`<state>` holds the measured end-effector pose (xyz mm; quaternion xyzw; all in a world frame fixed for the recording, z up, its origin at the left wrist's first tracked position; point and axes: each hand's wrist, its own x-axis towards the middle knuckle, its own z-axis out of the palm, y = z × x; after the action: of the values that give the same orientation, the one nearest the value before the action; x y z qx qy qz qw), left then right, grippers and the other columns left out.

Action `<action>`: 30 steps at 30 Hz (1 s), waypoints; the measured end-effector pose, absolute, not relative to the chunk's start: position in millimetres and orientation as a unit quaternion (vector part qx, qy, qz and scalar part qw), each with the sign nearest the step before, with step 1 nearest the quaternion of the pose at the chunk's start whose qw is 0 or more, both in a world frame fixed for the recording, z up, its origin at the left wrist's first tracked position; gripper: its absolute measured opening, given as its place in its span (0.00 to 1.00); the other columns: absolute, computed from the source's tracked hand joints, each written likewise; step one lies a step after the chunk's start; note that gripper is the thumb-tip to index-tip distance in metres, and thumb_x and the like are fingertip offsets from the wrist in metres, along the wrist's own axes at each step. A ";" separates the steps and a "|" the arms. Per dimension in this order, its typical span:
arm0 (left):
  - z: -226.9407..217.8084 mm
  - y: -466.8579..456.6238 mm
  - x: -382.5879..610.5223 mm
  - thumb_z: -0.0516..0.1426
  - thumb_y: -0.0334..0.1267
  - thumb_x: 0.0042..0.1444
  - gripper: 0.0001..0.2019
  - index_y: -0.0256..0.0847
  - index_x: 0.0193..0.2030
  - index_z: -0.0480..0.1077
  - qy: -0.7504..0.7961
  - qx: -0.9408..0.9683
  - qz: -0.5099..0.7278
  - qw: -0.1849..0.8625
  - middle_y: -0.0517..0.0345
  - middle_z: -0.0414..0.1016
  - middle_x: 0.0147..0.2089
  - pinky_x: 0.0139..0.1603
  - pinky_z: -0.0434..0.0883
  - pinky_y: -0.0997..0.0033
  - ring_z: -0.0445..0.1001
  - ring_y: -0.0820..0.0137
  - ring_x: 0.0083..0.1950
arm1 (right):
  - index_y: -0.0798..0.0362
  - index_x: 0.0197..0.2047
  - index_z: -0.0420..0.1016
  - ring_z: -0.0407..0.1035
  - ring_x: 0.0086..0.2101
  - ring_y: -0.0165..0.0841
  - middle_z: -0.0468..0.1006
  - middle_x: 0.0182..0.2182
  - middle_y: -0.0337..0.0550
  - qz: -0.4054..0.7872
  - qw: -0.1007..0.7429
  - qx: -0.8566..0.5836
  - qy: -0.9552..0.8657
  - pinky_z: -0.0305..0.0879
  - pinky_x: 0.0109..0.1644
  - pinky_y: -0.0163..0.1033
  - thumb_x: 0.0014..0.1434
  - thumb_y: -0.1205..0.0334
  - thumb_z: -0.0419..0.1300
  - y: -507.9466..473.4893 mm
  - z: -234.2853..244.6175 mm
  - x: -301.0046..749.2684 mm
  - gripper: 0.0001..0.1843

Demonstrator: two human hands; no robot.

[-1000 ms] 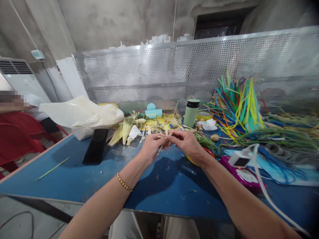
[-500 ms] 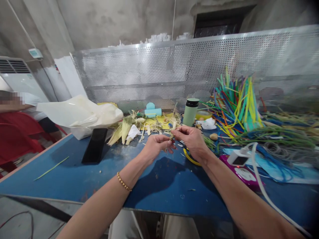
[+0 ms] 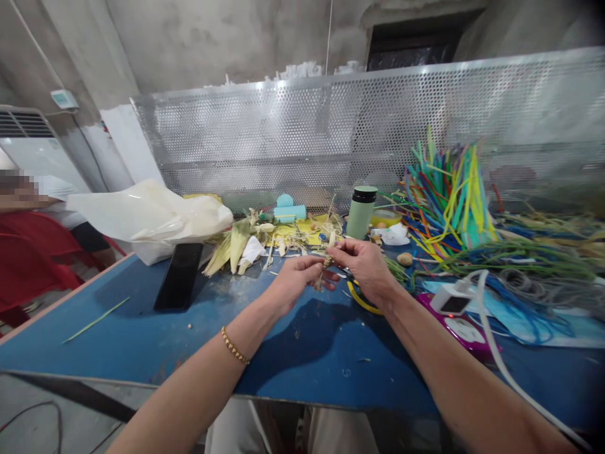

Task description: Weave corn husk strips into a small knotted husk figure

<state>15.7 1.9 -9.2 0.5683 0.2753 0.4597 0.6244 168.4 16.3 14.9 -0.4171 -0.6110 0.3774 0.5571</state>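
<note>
Between my two hands is a small straw-coloured piece of twisted plant fibre (image 3: 327, 260), its pale end pointing up and loose ends hanging below. My left hand (image 3: 302, 274) pinches it from the left, thumb against the fingers. From the right, my right hand (image 3: 362, 265) grips its upper part between thumb and forefinger. Fingers cover much of the piece, so its exact form is hidden. Beneath my right hand lies a yellow ring-shaped thing (image 3: 362, 301), partly covered. Dried corn husks (image 3: 239, 246) and fibre scraps (image 3: 307, 228) lie just beyond my hands on the blue table (image 3: 198, 353).
A black phone (image 3: 178, 277) and a white plastic bag (image 3: 155, 217) are on the left. Behind my hands stands a green tumbler (image 3: 362, 214). At right are colourful strips (image 3: 454, 202), green stems (image 3: 515, 258) and a magenta power strip (image 3: 467, 334) with a white charger (image 3: 449, 301).
My fingers have shifted slightly around the twisted piece; more of it and its hanging ends show below the left fingertips. Both hands stay in nearly the same place.
</note>
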 end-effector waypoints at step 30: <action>-15.3 21.7 -4.5 0.68 0.45 0.41 0.17 0.31 0.31 0.75 0.336 0.566 0.404 0.635 0.49 0.78 0.28 0.34 0.68 0.71 0.76 0.69 0.28 | 0.57 0.23 0.70 0.56 0.21 0.24 0.68 0.19 0.34 0.464 0.468 -0.412 -0.630 0.50 0.26 0.34 0.43 0.49 0.68 22.8 -0.9 163.5 0.19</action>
<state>-4.5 21.7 -15.3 0.5657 0.3364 0.4041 0.6352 163.5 22.8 -0.9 -0.4116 -0.6300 0.4636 0.4678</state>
